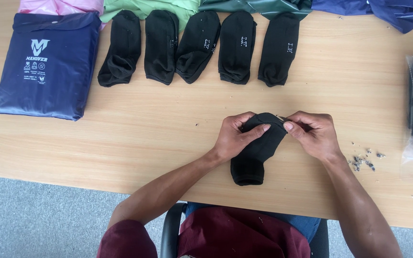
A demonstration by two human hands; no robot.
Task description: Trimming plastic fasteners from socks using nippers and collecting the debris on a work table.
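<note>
Black sock point(256, 155) pinched in both hands' grip, left point(237, 136), right point(314, 135); five socks point(198, 45) beyond.

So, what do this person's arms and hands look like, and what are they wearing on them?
Both arms are bare from above the elbow down. The left hand and right hand wear no gloves, and no rings, watch or bracelet show. Short maroon sleeves end at the upper arm, part of a maroon shirt. The right sleeve is out of view.

Short maroon sleeves point(125, 241) on a maroon shirt, blue jeans point(292, 221) below, forearms bare, no rings or watch
</note>
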